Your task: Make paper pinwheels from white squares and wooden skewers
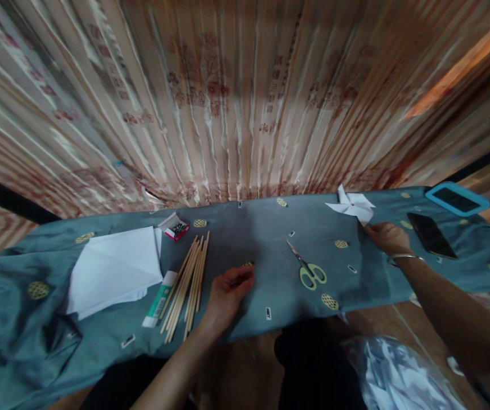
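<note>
We faced a striped curtain [236,102], printed with reddish blossoms, that filled the whole background. Before it we had a long table under a grey-green cloth [270,239] dotted with yellow motifs. Below the table's near edge, to our right, we saw a clear plastic bag [399,370]. On the left we had a stack of white paper [114,270], its sheets slightly fanned.

Our left hand [228,290] lay just right of a bundle of wooden sticks [182,290], its fingers curled and the thumb near their tips; we could not tell whether anything was pinched there. Our right hand [389,238] had its fingers bent at the lower edge of a white paper pinwheel [353,206], which was toward the far right of the cloth; we could not tell whether they gripped it.

Beyond that hand we had a blue-rimmed device [457,198] and, nearer, a dark phone [432,234]. Between our hands lay green-handled scissors [306,266], slightly parted. Beside the sticks we had a green-and-white tube [159,299] and, farther back, a small open box [175,228]
</note>
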`<state>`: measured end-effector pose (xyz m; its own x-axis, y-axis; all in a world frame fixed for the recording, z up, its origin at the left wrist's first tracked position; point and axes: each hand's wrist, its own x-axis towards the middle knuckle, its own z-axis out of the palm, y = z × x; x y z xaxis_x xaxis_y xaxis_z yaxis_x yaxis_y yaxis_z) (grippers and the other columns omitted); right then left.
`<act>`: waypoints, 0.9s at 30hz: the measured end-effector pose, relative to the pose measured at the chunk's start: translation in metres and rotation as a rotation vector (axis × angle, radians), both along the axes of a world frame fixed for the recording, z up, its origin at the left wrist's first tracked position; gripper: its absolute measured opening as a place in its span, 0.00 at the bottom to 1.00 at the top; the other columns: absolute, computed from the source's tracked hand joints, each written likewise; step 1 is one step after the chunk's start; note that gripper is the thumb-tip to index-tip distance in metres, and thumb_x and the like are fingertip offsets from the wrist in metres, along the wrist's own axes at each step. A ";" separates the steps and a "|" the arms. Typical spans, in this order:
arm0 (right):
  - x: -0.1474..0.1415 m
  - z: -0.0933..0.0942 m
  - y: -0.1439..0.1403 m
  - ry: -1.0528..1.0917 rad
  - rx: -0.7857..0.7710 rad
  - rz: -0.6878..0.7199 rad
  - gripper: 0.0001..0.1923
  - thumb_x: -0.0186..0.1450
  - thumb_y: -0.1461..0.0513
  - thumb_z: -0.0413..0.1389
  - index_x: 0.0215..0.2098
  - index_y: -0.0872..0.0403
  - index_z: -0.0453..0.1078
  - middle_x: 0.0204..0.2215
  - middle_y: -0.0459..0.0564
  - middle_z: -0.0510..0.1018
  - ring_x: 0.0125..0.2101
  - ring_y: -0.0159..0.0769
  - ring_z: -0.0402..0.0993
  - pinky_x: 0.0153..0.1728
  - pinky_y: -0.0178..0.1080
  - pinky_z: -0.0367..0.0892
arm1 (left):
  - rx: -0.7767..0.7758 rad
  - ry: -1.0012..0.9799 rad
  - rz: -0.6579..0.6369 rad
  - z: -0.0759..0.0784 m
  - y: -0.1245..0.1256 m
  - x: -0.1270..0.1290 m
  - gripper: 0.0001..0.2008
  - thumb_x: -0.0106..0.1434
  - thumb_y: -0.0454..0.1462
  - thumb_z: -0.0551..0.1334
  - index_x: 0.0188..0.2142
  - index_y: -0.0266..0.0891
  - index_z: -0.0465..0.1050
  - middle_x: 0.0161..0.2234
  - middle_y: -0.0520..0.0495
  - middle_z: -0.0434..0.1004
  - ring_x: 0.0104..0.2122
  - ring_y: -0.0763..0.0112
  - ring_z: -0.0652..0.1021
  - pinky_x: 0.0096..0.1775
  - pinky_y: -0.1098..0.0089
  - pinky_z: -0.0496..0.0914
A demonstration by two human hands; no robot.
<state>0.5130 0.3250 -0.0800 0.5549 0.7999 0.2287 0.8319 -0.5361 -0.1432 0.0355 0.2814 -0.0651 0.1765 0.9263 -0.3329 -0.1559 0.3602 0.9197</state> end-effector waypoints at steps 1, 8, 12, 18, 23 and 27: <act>-0.005 0.002 -0.002 0.011 -0.011 -0.025 0.12 0.57 0.57 0.62 0.24 0.59 0.78 0.25 0.67 0.77 0.27 0.50 0.73 0.28 0.45 0.57 | 0.011 0.002 -0.001 0.000 -0.001 0.000 0.16 0.43 0.38 0.72 0.34 0.39 0.83 0.34 0.43 0.83 0.36 0.63 0.80 0.44 0.65 0.72; -0.075 0.020 -0.014 0.087 0.077 -0.062 0.20 0.63 0.60 0.54 0.50 0.63 0.74 0.47 0.74 0.77 0.45 0.55 0.76 0.41 0.47 0.65 | 0.076 -0.017 -0.028 0.004 -0.009 -0.001 0.13 0.45 0.38 0.71 0.34 0.40 0.83 0.34 0.43 0.83 0.35 0.62 0.80 0.40 0.65 0.73; -0.151 0.021 -0.013 0.183 0.153 0.156 0.18 0.63 0.58 0.54 0.48 0.56 0.75 0.46 0.61 0.81 0.43 0.48 0.78 0.44 0.43 0.69 | 0.139 -0.012 -0.031 0.005 -0.012 -0.002 0.11 0.46 0.37 0.70 0.33 0.40 0.83 0.33 0.44 0.83 0.33 0.64 0.79 0.39 0.67 0.73; -0.294 0.022 -0.001 0.639 0.314 0.614 0.17 0.62 0.53 0.53 0.41 0.52 0.78 0.40 0.53 0.84 0.40 0.44 0.79 0.45 0.44 0.70 | 0.156 0.012 0.065 0.014 -0.005 -0.020 0.12 0.50 0.36 0.69 0.36 0.39 0.83 0.34 0.44 0.83 0.35 0.65 0.79 0.41 0.67 0.73; -0.374 0.018 0.008 0.890 0.249 0.776 0.14 0.62 0.55 0.53 0.38 0.52 0.79 0.35 0.51 0.84 0.35 0.42 0.79 0.41 0.41 0.71 | 0.173 -0.015 0.148 0.019 0.001 -0.045 0.13 0.51 0.37 0.69 0.38 0.39 0.82 0.36 0.43 0.83 0.38 0.61 0.80 0.45 0.64 0.73; -0.405 0.001 0.001 0.938 0.234 0.817 0.14 0.62 0.57 0.53 0.36 0.52 0.79 0.36 0.52 0.84 0.35 0.41 0.79 0.40 0.41 0.71 | 0.194 -0.063 0.219 0.018 0.002 -0.063 0.12 0.51 0.38 0.69 0.36 0.39 0.83 0.37 0.45 0.84 0.38 0.63 0.80 0.46 0.65 0.73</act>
